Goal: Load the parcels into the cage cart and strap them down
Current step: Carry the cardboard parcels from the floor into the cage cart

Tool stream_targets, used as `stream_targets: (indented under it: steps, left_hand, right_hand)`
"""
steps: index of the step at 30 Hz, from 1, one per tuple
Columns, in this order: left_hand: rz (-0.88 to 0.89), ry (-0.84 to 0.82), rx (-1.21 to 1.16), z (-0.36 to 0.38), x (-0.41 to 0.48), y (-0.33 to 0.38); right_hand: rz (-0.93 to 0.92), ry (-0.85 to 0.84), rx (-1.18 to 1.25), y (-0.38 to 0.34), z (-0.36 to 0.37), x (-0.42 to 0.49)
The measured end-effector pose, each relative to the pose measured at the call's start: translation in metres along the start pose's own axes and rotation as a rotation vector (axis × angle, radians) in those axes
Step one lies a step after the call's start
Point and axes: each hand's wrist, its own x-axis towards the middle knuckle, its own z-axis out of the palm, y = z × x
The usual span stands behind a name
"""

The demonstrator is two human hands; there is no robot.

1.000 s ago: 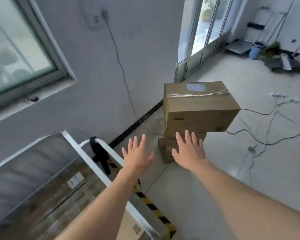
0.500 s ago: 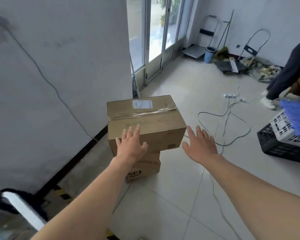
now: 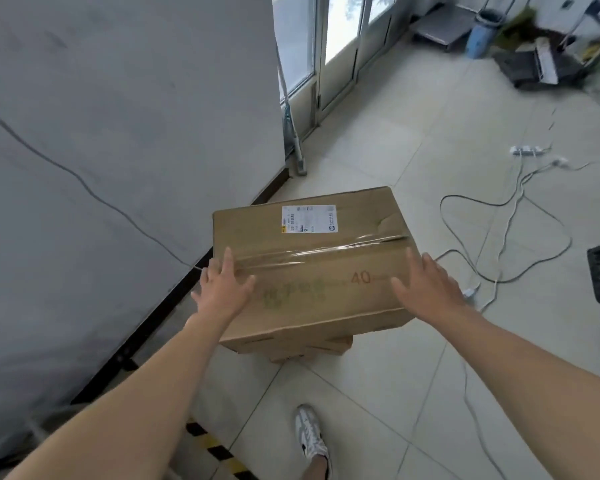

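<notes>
**Spotter:** Head view. You are holding both arms out toward the large brown cardboard parcel sealed with clear tape (image 3: 312, 271). It is sitting beside the grey wall (image 3: 118, 150), stacked on a smaller brown cardboard box (image 3: 312, 349) on the pale tiled floor (image 3: 378, 393).

**Desk:** Your left hand (image 3: 222, 289) is showing spread over the parcel's left top edge and your right hand (image 3: 426, 289) over its right one. The fingers are straight, and neither hand is gripping anything yet. Whether the palms are touching the cardboard, I cannot tell.

**Spotter:** The cage cart is not appearing in this view, so the step in hand is looking like the pick-up. You are needing a lower hold: hands down the two end faces, fingers hooking under the bottom edges where the parcel is overhanging the smaller box.

**Desk:** Your white sneaker (image 3: 310, 434) is standing near the yellow-and-black hazard tape (image 3: 215, 448), and loose white cables (image 3: 499, 244) are trailing across the tiles just right of the parcel. You should be lifting straight up, so the lower box is not getting dragged, and stepping clear of those cables.
</notes>
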Motion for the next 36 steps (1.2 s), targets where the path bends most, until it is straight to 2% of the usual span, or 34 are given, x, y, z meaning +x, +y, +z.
stream_targets:
  steps: [4, 7, 13, 20, 26, 31, 36]
  left_hand:
    - [-0.112, -0.042, -0.134, 0.005, 0.045, 0.001]
    - [-0.158, -0.042, -0.223, 0.017, 0.06, 0.0]
    - [-0.29, -0.019, -0.411, 0.014, 0.064, -0.008]
    - [-0.51, 0.104, -0.607, -0.008, 0.033, -0.002]
    - [-0.612, 0.321, -0.719, -0.052, -0.016, -0.013]
    - [-0.676, 0.518, -0.793, -0.086, -0.096, -0.057]
    - [-0.806, 0.757, -0.848, -0.106, -0.224, -0.129]
  right_hand:
    - [0.084, -0.072, 0.092, 0.002, 0.007, 0.045]
    - [0.187, -0.123, 0.29, 0.001, 0.014, 0.076]
    - [0.22, -0.04, 0.442, -0.007, 0.022, 0.117]
    - [0.03, -0.08, 0.413, -0.041, -0.022, 0.148]
    - [-0.21, -0.106, 0.363, -0.104, -0.07, 0.156]
    - [-0.406, -0.12, 0.344, -0.163, -0.08, 0.105]
    - [-0.643, -0.158, 0.238, -0.237, -0.064, 0.005]
